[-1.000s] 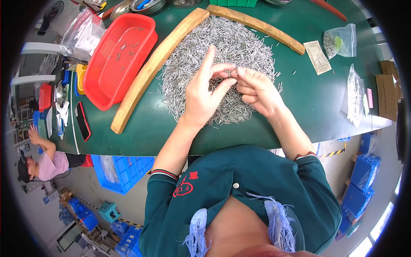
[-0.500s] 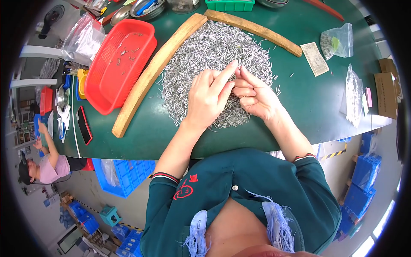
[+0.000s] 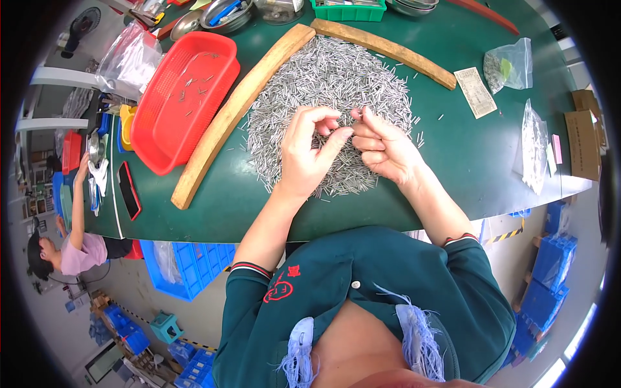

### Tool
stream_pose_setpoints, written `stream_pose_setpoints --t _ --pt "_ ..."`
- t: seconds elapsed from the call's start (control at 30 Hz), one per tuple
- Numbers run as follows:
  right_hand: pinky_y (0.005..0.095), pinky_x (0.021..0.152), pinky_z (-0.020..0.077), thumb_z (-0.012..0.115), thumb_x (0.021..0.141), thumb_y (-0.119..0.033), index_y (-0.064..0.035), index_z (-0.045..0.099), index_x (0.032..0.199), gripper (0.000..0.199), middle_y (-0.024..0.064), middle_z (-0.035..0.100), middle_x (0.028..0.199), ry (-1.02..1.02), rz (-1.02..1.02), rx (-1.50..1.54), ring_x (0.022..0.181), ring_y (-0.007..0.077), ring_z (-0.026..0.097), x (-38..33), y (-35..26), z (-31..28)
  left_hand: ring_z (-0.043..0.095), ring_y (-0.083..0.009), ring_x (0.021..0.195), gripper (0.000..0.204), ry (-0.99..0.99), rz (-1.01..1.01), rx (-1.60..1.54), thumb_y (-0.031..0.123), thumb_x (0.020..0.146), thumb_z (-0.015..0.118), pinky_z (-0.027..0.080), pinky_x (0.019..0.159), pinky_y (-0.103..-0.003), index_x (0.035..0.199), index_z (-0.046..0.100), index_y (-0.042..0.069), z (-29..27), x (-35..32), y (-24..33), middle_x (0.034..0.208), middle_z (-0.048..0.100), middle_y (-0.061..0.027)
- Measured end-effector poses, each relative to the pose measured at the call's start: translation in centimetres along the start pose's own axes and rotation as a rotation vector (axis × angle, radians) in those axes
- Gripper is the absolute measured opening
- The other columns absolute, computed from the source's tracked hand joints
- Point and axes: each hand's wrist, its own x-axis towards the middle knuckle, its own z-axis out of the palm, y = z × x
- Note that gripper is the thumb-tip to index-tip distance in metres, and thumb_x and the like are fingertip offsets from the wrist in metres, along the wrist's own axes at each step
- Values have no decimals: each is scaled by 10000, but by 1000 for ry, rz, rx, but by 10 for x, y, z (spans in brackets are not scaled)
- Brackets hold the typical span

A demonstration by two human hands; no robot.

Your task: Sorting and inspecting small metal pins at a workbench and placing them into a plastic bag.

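A broad heap of short, thin silvery metal pins is spread on the green tabletop. Above its near part, my left hand has its fingers bent and its thumb stretched toward my right hand, with a gap between thumb and index finger. No object shows in that gap. My right hand is closed beside it, thumb and index fingertip pressed together and the other fingers folded in. Something small and dark shows at that pinch, too little to name. The hands are close together but apart.
Two wooden bars border the heap at its left and far side. Left of it stands a red plastic basket with a few pins. A phone, banknote-like paper and plastic bags lie around. Another person works far left.
My left index finger, stretched out toward the right fingertips before, is now bent back and apart from them. My right hand keeps its pinch. The other person's arm has shifted.
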Motion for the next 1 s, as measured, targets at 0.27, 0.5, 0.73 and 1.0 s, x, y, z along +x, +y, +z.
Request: stream_pose_setpoints --t 0.27,0.5,0.73,1.0 --pt "139 384 183 573 908 -238 -79 561 1001 185 -95 343 626 -23 -46 -178 501 -11 266 -2 6 1 543 -134 677 230 -70 -140 -161 49 745 713 457 634 -255 920 566 25 4 -1 3 804 550 -60" --pt "131 387 176 571 906 -248 -93 574 966 166 -98 329 615 -4 -53 -217 501 -7 257 -2 10 5 548 -125 691 161 -12 -20 -21 -7 733 711 465 606 -239 851 604 11 1 2 5 837 565 -71" --pt "140 389 172 566 912 -248 -76 573 967 181 -103 327 613 10 -63 -225 493 -11 256 -1 12 1 553 -138 688 217 -17 57 59 -21 735 698 470 609 -248 940 633 11 0 1 6 849 566 -75" --pt "139 365 173 521 932 -290 -86 559 955 209 -99 303 601 -55 28 11 482 -12 255 1 7 0 550 -151 763 314 -45 124 178 -31 806 609 465 640 -262 1110 624 46 0 2 3 912 546 -80"
